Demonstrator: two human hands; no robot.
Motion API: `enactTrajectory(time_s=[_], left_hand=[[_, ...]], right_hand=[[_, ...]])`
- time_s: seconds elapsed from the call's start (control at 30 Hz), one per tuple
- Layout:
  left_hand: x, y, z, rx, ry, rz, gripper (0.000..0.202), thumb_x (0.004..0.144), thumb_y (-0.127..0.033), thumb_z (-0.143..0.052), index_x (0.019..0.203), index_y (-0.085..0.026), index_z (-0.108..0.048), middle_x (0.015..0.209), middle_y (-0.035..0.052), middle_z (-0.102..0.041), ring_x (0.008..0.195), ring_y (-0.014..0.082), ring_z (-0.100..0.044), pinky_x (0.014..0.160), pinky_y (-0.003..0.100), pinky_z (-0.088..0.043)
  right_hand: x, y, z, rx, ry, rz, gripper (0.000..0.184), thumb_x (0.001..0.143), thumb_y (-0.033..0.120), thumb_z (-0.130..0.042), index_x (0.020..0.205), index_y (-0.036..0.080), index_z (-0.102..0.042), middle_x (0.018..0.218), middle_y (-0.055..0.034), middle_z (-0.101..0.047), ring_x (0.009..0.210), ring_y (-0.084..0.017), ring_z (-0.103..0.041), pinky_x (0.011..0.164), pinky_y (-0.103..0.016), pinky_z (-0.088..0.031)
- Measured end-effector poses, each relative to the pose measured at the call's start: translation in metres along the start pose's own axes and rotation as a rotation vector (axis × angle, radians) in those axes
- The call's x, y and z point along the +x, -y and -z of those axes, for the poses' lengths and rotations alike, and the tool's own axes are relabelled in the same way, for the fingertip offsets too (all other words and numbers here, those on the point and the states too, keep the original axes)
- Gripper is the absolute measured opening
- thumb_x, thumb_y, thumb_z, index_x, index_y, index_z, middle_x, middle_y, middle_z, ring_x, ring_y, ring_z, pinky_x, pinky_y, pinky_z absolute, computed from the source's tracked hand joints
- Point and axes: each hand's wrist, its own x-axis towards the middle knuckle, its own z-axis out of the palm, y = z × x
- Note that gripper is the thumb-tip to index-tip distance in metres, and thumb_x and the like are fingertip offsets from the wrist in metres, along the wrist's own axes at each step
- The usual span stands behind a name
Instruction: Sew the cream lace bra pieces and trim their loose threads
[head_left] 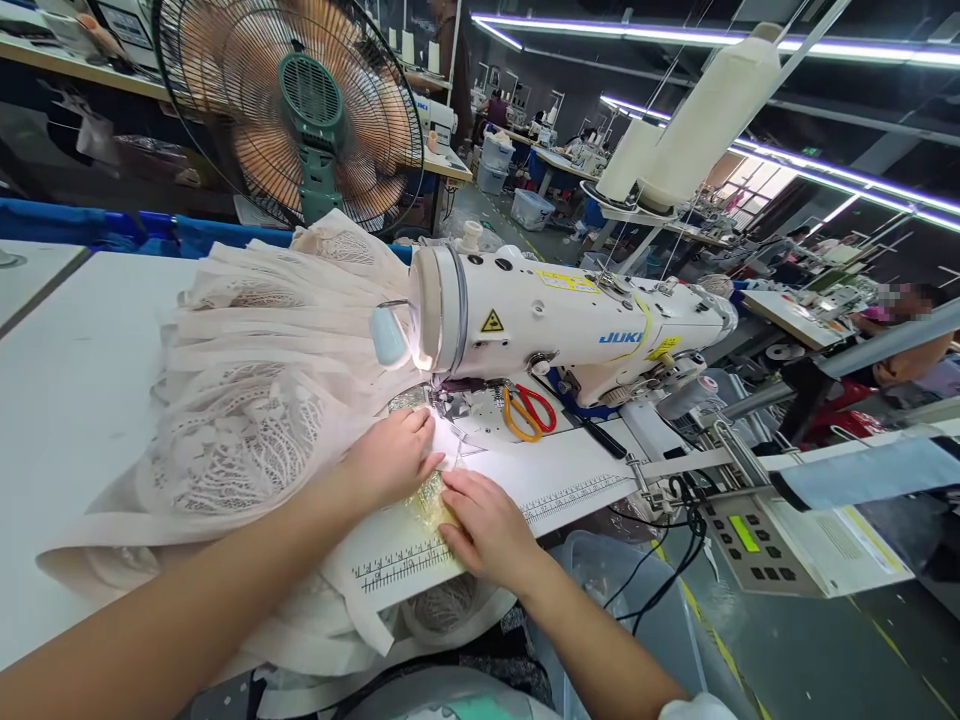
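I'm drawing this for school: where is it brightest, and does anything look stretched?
Head view: ceiling lights and the window glow brightest, with a smaller glow at the sewing machine near the left hand; same head view: the larger thread cone leans and looks stretched, perhaps by the lens.

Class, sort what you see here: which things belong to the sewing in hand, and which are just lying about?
In the work:
- lace fabric
- sewing machine
- left hand and right hand, near the needle
- thread cones, probably

Lying about:
- scissors, unheld, perhaps kept handy
- black-handled tool
- fan, behind
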Motion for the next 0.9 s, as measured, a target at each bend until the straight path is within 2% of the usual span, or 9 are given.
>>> enactTrajectory(time_s=[0.23,0.4,0.6,0.73,0.9], left_hand=[[0.004,0.001,0.002,0.014,0.018,0.007,0.043,0.089,-0.036,-0.044,0.111,-0.006,-0.064,0.113,0.0194,-0.064,0.106,0.031,-0.058,0.089,0.041,-0.046],[0.003,0.003,0.005,0.023,0.04,-0.01,0.044,0.088,-0.038,-0.044,0.115,-0.008,-0.063,0.122,0.0176,-0.062,0.11,0.0302,-0.056,0.093,0.039,-0.045],[0.001,0.008,0.003,0.017,0.058,-0.039,0.047,0.087,-0.035,-0.045,0.122,-0.007,-0.058,0.132,0.0202,-0.056,0.117,0.0317,-0.053,0.097,0.042,-0.044],[0.004,0.019,-0.002,-0.005,0.039,-0.066,0.047,0.086,-0.035,-0.045,0.123,-0.009,-0.058,0.134,0.0207,-0.055,0.121,0.0327,-0.051,0.098,0.044,-0.043],[0.012,0.042,-0.004,-0.025,0.025,-0.12,0.041,0.085,-0.034,-0.048,0.12,-0.016,-0.06,0.133,0.0165,-0.056,0.122,0.0306,-0.051,0.098,0.043,-0.044]], right_hand=[[0.001,0.001,0.0,0.011,0.009,-0.018,0.027,0.085,0.025,-0.048,0.108,0.015,-0.059,0.119,-0.0148,-0.062,0.115,-0.026,-0.055,0.1,-0.043,-0.048],[0.001,0.001,0.001,0.02,0.005,-0.006,0.026,0.085,0.024,-0.048,0.106,0.014,-0.058,0.118,-0.0154,-0.063,0.113,-0.025,-0.056,0.099,-0.042,-0.048],[0.001,0.002,0.002,0.021,0.03,-0.035,0.026,0.085,0.025,-0.048,0.107,0.015,-0.058,0.12,-0.0151,-0.062,0.115,-0.025,-0.055,0.1,-0.043,-0.046],[0.002,0.002,0.002,0.028,0.047,-0.045,0.026,0.085,0.026,-0.049,0.107,0.015,-0.058,0.121,-0.0151,-0.062,0.115,-0.025,-0.055,0.1,-0.042,-0.046],[0.003,0.0,0.003,0.03,0.059,-0.056,0.026,0.085,0.027,-0.05,0.107,0.016,-0.059,0.122,-0.0138,-0.062,0.114,-0.024,-0.056,0.1,-0.041,-0.047]])
